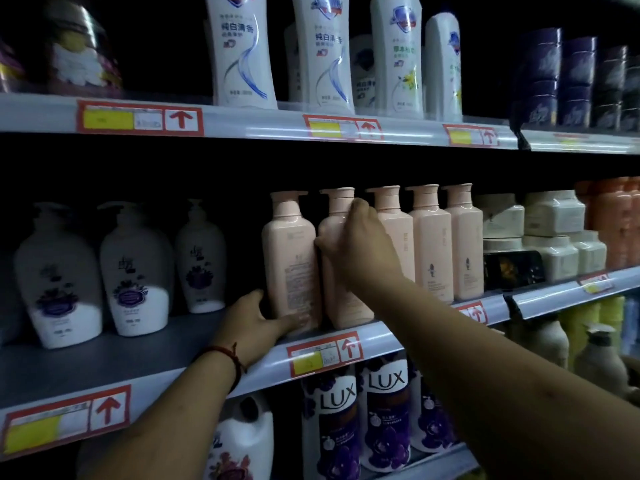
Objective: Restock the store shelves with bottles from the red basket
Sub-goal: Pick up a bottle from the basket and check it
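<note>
While both arms reach to the middle shelf point(104, 362), each hand is clamped on one pink pump bottle. The left hand point(258, 318) grips the leftmost pink bottle point(289, 251) low at its base, with the thumb on the left side and the fingers across the front. The right hand point(353, 233) holds the second pink bottle point(341, 303) high, at the shoulder below the pump, with the thumb on its left side and the fingers curled around it. The two bottles stand upright, just beside each other, at the front edge of the shelf. Three more pink bottles point(433, 244) of the same kind stand in a row to their right. A red cord bracelet point(230, 355) is on the left wrist. White pump bottles point(135, 271) stand further left on the same shelf, well apart from the pink ones. A red price tag point(323, 353) sits on the shelf rail under the held bottles, and purple LUX bottles point(384, 410) stand on the shelf below.
</note>
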Demonstrator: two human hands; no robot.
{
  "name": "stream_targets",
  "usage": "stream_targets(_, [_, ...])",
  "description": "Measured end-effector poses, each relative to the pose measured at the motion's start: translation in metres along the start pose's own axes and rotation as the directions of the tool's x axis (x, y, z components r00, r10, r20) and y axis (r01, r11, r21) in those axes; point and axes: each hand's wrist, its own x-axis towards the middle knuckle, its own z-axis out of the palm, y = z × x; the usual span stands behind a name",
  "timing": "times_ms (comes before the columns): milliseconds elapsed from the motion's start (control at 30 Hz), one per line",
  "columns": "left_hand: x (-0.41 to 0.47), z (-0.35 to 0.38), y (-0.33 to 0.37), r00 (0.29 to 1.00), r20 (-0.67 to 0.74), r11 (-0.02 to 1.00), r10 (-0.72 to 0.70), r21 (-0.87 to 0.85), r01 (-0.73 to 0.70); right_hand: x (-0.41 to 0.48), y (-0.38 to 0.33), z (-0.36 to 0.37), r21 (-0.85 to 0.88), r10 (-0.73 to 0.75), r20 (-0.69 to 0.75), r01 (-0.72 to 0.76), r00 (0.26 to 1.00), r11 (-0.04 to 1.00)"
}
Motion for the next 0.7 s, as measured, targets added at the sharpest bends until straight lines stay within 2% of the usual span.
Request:
stream_targets(67, [-0.001, 0.001, 0.0, 0.999, -0.014, 0.999, -0.045, -0.01, 0.044, -0.007, -0.002, 0.0, -0.028, -0.09, -0.051, 0.089, 0.995, 0.996])
stream_targets(133, [-0.006, 0.002, 0.003, 0.993, -0.079, 0.995, -0.086, 0.051, 0.09, -0.015, -0.007, -0.001, -0.071, -0.214, -0.091, 0.208, 0.972, 0.975])
stream_targets(200, [-0.012, 0.002, 0.007, 0.977, -0.192, 0.99, -0.089, 0.088, 0.107, -0.021, -0.016, -0.002, -0.02, -0.268, -0.049, 0.268, 0.962, 0.963])
stream_targets(233, [-0.013, 0.001, 0.008, 0.969, -0.233, 0.995, -0.082, 0.045, 0.095, -0.023, -0.022, -0.001, 0.033, -0.273, -0.013, 0.273, 0.962, 0.962])
stream_targets(333, [-0.015, -0.003, 0.008, 0.976, -0.209, 0.995, -0.06, -0.092, 0.042, -0.021, -0.042, 0.012, 0.151, -0.184, 0.082, 0.17, 0.979, 0.974])
stream_targets(467, [-0.018, -0.011, 0.002, 0.993, -0.113, 0.976, 0.042, -0.208, -0.065, -0.017, -0.062, 0.026, 0.082, -0.051, 0.234, 0.033, 0.971, 0.996])
stream_targets(567, [-0.018, -0.013, 0.0, 0.99, -0.107, 0.976, 0.088, -0.192, -0.107, -0.015, -0.07, 0.03, 0.032, -0.004, 0.216, -0.003, 0.976, 0.999])
stream_targets(633, [-0.018, -0.014, 0.0, 0.989, -0.14, 0.958, 0.044, -0.275, -0.081, -0.012, -0.075, 0.036, -0.004, -0.004, 0.191, 0.005, 0.982, 1.0])
stream_targets(700, [-0.015, -0.017, -0.004, 0.982, -0.186, 0.917, -0.029, -0.396, -0.048, -0.007, -0.077, 0.041, 0.091, -0.018, 0.199, 0.0, 0.98, 0.996])
